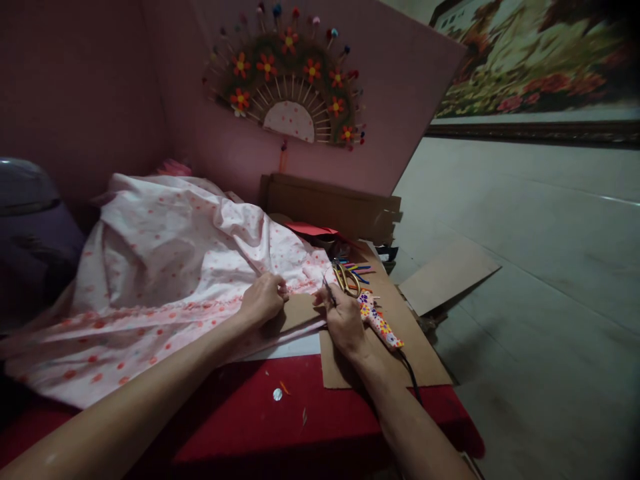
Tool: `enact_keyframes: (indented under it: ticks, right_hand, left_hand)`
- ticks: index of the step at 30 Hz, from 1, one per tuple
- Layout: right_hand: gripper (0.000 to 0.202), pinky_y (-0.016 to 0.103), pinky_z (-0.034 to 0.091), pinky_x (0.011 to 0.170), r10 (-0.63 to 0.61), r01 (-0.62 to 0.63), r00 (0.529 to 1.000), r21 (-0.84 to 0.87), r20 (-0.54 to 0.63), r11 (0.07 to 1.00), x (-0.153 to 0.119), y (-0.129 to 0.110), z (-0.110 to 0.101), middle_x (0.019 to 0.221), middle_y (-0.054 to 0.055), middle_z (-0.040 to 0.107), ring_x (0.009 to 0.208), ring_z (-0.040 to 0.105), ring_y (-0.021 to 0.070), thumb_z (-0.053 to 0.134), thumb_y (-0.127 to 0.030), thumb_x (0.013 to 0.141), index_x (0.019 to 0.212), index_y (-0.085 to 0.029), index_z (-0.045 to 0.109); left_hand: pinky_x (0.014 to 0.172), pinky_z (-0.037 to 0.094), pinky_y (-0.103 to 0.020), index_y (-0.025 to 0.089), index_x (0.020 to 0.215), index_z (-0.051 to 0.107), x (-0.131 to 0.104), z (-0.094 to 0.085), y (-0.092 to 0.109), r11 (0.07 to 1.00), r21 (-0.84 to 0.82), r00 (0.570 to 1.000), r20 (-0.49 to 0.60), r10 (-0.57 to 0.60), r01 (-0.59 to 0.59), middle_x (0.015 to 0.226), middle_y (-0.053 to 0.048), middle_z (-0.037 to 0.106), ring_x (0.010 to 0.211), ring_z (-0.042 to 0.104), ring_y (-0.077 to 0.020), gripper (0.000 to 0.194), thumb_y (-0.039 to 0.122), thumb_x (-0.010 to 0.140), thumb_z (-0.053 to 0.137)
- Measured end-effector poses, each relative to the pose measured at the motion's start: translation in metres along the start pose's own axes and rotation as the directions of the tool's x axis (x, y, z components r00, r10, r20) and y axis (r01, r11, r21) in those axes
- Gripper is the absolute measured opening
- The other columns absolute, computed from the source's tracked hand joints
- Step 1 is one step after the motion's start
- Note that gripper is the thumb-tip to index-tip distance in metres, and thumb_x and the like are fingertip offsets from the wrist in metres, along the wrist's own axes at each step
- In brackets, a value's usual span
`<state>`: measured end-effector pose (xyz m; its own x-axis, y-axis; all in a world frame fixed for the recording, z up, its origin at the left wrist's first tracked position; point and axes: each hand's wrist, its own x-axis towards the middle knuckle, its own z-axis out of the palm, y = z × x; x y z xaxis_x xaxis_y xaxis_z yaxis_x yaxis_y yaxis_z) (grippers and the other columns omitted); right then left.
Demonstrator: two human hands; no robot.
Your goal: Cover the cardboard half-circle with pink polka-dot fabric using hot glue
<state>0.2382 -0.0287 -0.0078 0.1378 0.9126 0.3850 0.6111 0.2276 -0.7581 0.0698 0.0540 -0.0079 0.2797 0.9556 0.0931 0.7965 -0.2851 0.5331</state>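
My left hand (263, 298) is closed, fingertips together where a small piece of cardboard (301, 311) meets the white fabric with orange-red dots (165, 233). What lies between those fingertips is hidden. In my right hand (345, 322) is a slim dark pen (329, 291), pointing up and left. Fingers of the same hand reach the cardboard piece's right end. Just beyond it lie gold-handled scissors (349, 278). A glue gun with a flower pattern (380, 320) rests to the right, its dark cord running toward me.
A larger cardboard sheet (410, 347) lies on the red tablecloth (270, 427), near the table's right edge. Several colored sticks (357, 270) are behind the scissors. A fan-shaped decoration (289, 87) hangs on a pink board. Cardboard (330, 207) leans at the back.
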Motion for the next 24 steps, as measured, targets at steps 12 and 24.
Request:
enact_keyframes:
  ticks: [12,24]
  right_hand:
    - [0.027,0.025,0.044,0.066,-0.037,0.043,0.967,-0.018,0.253,0.999,0.002,-0.004,0.000,0.081,0.003,0.072,0.076,0.065,0.0183,0.048,-0.034,0.092,0.084,-0.021,0.069]
    - [0.028,0.026,0.043,0.068,-0.081,0.078,0.966,0.022,0.247,0.997,0.000,-0.005,-0.001,0.081,0.003,0.071,0.075,0.063,0.0177,0.046,-0.033,0.093,0.084,-0.021,0.069]
  left_hand:
    - [0.059,0.040,-0.028,0.023,0.080,0.073,0.008,-0.003,-0.003,0.993,-0.090,0.997,0.027,-0.070,0.073,0.081,-0.004,0.072,0.076,0.064,-0.0204,0.017,0.036,0.075,0.064]
    - [0.065,0.041,-0.030,0.018,0.077,0.073,-0.004,0.001,-0.005,0.977,-0.211,0.999,0.026,0.034,-0.027,0.081,-0.007,0.070,0.078,0.063,-0.0212,0.014,0.023,0.077,0.060]
